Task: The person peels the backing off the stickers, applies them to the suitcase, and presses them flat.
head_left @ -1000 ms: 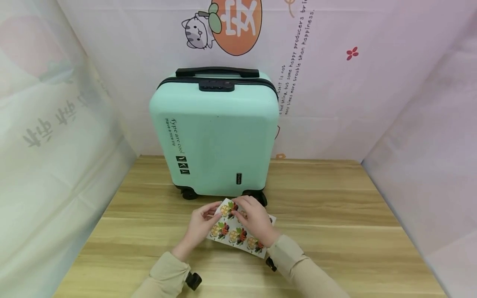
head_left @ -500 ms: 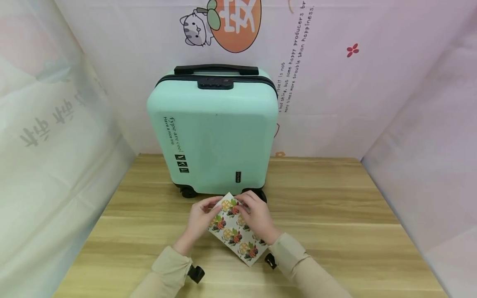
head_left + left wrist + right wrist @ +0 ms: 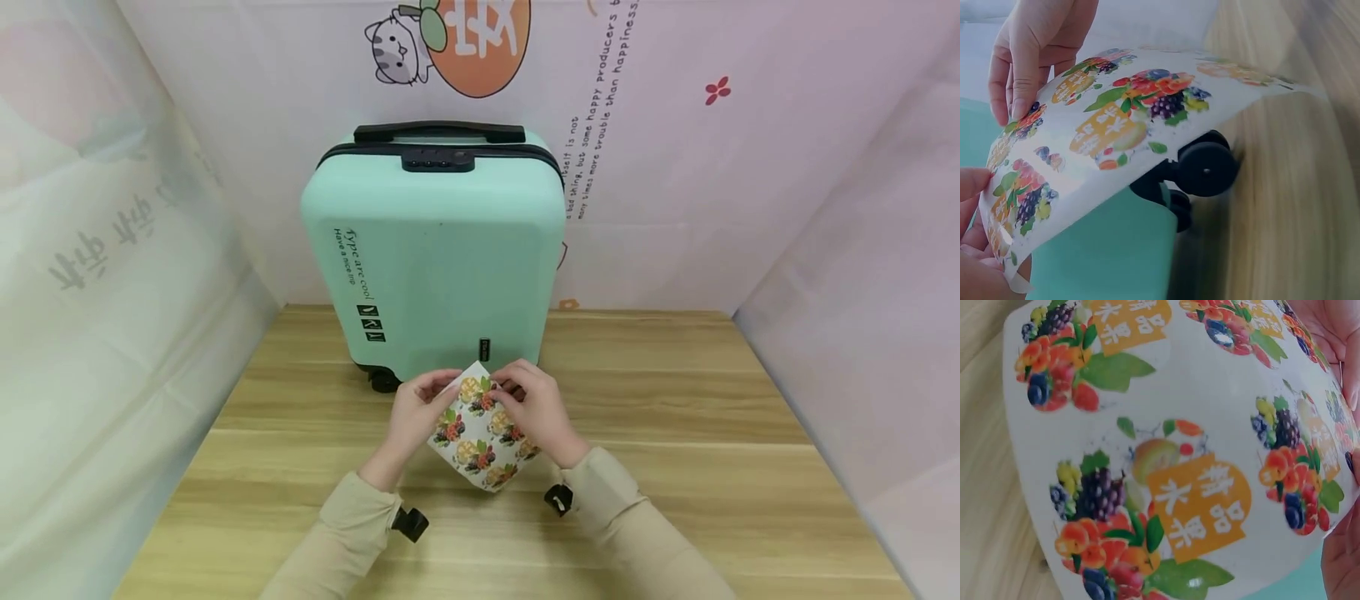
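Observation:
A white sheet of fruit stickers (image 3: 463, 437) is held up by both hands in front of the suitcase's lower edge. My left hand (image 3: 417, 414) pinches its left edge near the top corner; in the left wrist view thumb and fingers grip that corner. On the other side my right hand (image 3: 538, 410) pinches the sheet near the top, its thumb over a printed fruit cluster. The sheet bows between the hands, as the left wrist view shows. Up close in the right wrist view, the sticker sheet (image 3: 1210, 412) carries orange labels with white characters, grapes and leaves.
A mint-green suitcase (image 3: 442, 267) stands upright behind the hands, with a black handle (image 3: 438, 131) on top and a black wheel (image 3: 1207, 169) below. The wooden tabletop (image 3: 675, 417) spreads around it. Printed cloth (image 3: 660, 167) hangs at the back and both sides.
Both hands have moved slightly up and right with the sticker sheet, towards the suitcase. The sheet has turned, its top corner now overlapping the suitcase's lower front.

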Action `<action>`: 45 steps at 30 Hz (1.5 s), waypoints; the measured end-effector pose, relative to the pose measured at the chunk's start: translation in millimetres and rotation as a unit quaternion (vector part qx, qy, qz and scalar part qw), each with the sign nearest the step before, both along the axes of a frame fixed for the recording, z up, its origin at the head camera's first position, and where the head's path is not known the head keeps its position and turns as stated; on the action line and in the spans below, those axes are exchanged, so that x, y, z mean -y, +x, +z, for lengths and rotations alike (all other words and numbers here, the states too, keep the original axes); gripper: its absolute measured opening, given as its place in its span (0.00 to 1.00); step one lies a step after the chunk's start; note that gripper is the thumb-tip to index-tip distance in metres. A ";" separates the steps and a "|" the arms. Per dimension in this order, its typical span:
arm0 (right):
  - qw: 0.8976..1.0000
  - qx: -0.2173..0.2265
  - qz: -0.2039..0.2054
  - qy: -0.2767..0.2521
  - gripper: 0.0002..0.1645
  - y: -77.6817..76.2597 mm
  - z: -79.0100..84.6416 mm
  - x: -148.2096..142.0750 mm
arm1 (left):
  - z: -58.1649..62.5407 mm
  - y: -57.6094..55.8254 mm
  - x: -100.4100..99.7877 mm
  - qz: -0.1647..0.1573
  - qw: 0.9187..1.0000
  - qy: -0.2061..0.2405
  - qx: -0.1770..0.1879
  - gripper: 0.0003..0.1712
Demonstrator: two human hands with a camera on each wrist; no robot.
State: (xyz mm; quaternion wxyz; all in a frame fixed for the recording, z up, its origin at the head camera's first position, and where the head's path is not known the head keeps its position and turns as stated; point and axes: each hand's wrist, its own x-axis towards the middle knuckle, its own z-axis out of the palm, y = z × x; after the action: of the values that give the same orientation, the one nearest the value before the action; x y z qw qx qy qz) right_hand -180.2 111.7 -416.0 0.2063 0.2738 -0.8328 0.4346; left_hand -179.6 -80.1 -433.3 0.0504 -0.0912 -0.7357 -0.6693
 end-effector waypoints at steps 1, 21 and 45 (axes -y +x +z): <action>1.000 0.002 0.001 -0.002 0.09 -0.1 2.3 -0.3 | 2.4 -0.2 -0.3 0.000 1.000 0.004 -0.002 0.13; 0.958 -0.263 0.017 0.116 0.21 -8.1 9.8 -4.4 | 20.8 1.6 -3.0 -0.031 0.999 -0.027 0.008 0.11; 0.941 -0.302 0.033 0.151 0.19 -6.6 6.2 -6.4 | 22.9 6.1 -5.8 -0.092 0.994 -0.051 0.005 0.12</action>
State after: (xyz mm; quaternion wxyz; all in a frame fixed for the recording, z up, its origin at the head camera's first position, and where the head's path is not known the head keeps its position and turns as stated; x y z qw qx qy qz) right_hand -186.8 118.1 -409.8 0.3903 0.4474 -0.7776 0.2068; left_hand -173.5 -74.3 -410.4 -0.0194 -0.1577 -0.7576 -0.6331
